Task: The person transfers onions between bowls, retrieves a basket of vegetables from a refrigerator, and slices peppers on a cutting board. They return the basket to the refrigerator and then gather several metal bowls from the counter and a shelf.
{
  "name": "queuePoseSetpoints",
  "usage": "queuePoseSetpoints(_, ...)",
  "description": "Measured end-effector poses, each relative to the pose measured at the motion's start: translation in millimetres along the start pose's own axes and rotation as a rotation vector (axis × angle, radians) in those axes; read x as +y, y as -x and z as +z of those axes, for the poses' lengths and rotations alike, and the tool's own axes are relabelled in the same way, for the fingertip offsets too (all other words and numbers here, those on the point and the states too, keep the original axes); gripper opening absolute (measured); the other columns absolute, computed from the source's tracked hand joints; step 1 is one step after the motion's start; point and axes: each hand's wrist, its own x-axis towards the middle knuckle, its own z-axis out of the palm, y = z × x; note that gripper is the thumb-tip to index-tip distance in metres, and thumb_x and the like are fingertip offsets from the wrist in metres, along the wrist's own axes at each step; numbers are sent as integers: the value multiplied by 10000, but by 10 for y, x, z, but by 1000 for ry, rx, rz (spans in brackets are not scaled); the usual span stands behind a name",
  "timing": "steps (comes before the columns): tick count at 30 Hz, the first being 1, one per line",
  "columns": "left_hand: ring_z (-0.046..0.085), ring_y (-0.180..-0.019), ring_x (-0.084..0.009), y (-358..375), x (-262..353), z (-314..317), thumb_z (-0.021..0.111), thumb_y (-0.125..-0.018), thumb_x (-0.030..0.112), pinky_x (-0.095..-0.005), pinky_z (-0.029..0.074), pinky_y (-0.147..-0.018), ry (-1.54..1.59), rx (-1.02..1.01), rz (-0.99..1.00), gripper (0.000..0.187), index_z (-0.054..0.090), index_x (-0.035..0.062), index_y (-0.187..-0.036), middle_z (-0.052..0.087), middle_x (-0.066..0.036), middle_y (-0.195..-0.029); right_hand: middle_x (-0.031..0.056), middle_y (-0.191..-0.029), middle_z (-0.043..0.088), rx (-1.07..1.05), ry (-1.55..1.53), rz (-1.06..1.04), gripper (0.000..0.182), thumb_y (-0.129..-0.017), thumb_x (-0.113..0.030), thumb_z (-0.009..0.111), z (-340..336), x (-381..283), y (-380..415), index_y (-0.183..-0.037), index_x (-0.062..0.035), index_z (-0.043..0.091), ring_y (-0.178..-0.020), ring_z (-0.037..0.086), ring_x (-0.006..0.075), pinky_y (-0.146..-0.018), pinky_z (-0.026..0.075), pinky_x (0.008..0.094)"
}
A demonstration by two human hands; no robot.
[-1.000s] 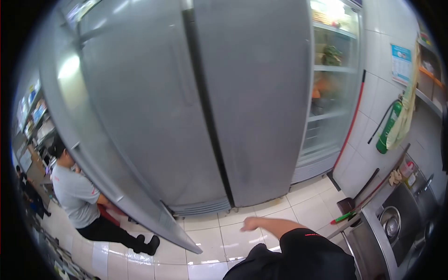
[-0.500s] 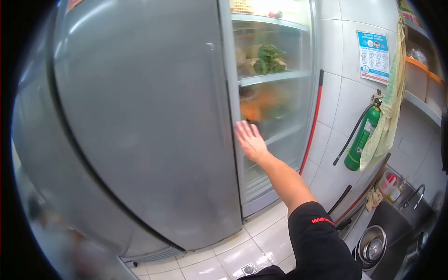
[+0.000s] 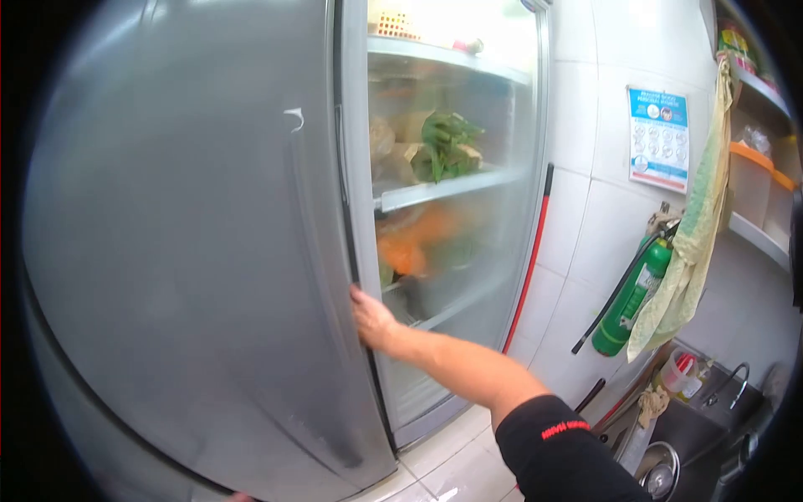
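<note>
My right hand is at the right edge of a tall steel refrigerator door. Its fingers curl into the dark gap beside that edge, so the fingertips are hidden. Just right of the hand stands a glass-fronted fridge. Behind its misted glass are leafy greens on one shelf and something orange on the shelf below. A small pinkish patch at the bottom edge of the picture may be part of my left hand; its fingers cannot be made out.
A red pole leans on the tiled wall beside the glass fridge. Further right hang a green fire extinguisher, a cloth and a poster. A metal sink holding bowls is at the lower right.
My right hand has gone from stretched flat before the glass fridge to curled at the steel door's edge, lower and further left. The view has shifted, bringing the steel door closer.
</note>
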Motion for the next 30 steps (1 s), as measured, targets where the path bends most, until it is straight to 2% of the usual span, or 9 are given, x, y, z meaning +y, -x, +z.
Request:
queuePoseSetpoints(3,665,-822,-319,-913,328,-489,700,-737,37,-406,518,-763,-132,248,587,473,620,14,-1203,656,-157,-953,42,-1151,696,264,-16,37,275,-895,-296,573,-102,-49,398,-944,-127,785,-1199,552,269,-1171,245,480)
queuePoseSetpoints(7,642,-801,-357,-1613,1985,-1199,760,-725,107,-407,502,-707,-339,462,895,345,680,-19,-1036,695,-168,-937,49,-836,579,535,-246,39,181,-839,-228,643,-296,-84,1290,-725,-87,645,-928,575,211,-1046,386,392)
queuePoseSetpoints(12,656,-728,-283,-2540,3855,-1621,683,-889,102,-371,506,-665,-566,717,1233,245,667,-12,-1105,645,-145,-809,73,-1067,585,818,-383,358,327,-859,-359,702,-416,-129,2622,-1087,-128,670,-1036,586,267,-1067,367,519)
queuePoseSetpoints(16,658,-685,-202,-3526,5279,-1654,689,-899,381,-302,518,-624,-493,893,986,425,662,-9,-1065,630,-131,-738,403,-1566,125,1062,-470,901,899,-799,-497,734,-134,-200,3496,-1485,-31,388,-1430,201,585,-1135,199,684)
queuePoseSetpoints(17,661,-690,-204,-3776,5575,-1646,688,-898,389,-305,522,-628,-459,846,845,432,663,-8,-1066,636,-132,-746,180,-1628,154,794,-416,878,1133,-764,-388,855,-234,-248,3812,-1602,-136,135,-1504,51,470,-1173,33,679)
queuePoseSetpoints(19,667,-699,-209,-4337,5946,-1641,686,-896,404,-313,529,-637,-391,710,533,445,665,-6,-1067,648,-135,-762,268,-1588,165,949,-454,921,1149,-730,-411,880,-318,-40,4081,-1568,-40,186,-1473,168,476,-1145,204,664)
queuePoseSetpoints(22,677,-713,-216,-5141,6214,-1588,683,-894,428,-324,541,-651,-346,589,266,466,668,-4,-1069,667,-139,-786,315,-1551,223,852,-515,1094,1105,-786,-353,851,-232,-122,4551,-1587,-144,120,-1371,350,518,-1089,327,647)
queuePoseSetpoints(26,687,-1001,-330,-4914,6209,-1297,613,-945,412,-422,539,-863,-546,821,641,422,681,76,-1191,715,-172,-1137,369,-1481,318,994,-728,1070,1042,-879,-237,769,-188,140,4772,-1592,-213,9,-1281,462,519,-1054,372,639)
queuePoseSetpoints(30,618,-1198,-318,-5138,6243,-1368,588,-955,352,-399,463,-1026,-241,861,506,338,713,183,-1219,665,-134,-1287,362,-1471,345,926,-655,1136,1015,-885,-174,757,-104,187,5071,-1591,-198,28,-1291,465,504,-1052,386,623)
